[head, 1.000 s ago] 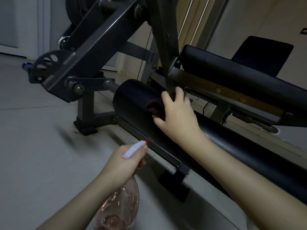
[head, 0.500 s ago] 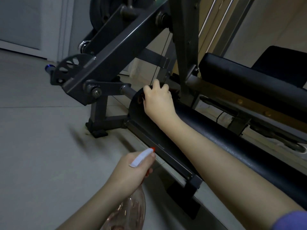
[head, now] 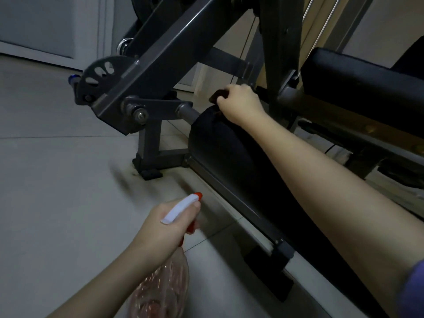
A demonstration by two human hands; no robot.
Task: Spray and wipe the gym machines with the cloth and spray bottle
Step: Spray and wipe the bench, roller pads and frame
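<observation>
My right hand (head: 239,104) grips a dark cloth (head: 218,95), mostly hidden under the fingers, at the top far end of the black padded roller (head: 220,152) of the gym machine. My left hand (head: 165,228) holds the neck of a clear spray bottle (head: 160,292) low in front of the roller. The bottle's white trigger head with its red nozzle (head: 183,206) points toward the roller.
The machine's grey steel arm (head: 165,58) slants up over the roller, with a perforated adjuster plate (head: 101,72) to its left. A black bench pad (head: 358,79) lies at upper right. A floor rail (head: 231,200) and foot (head: 149,171) sit on the pale tiled floor (head: 57,191).
My right hand has slid the cloth along the roller from its middle to its far end and up onto the top edge. My left hand with the bottle has hardly moved.
</observation>
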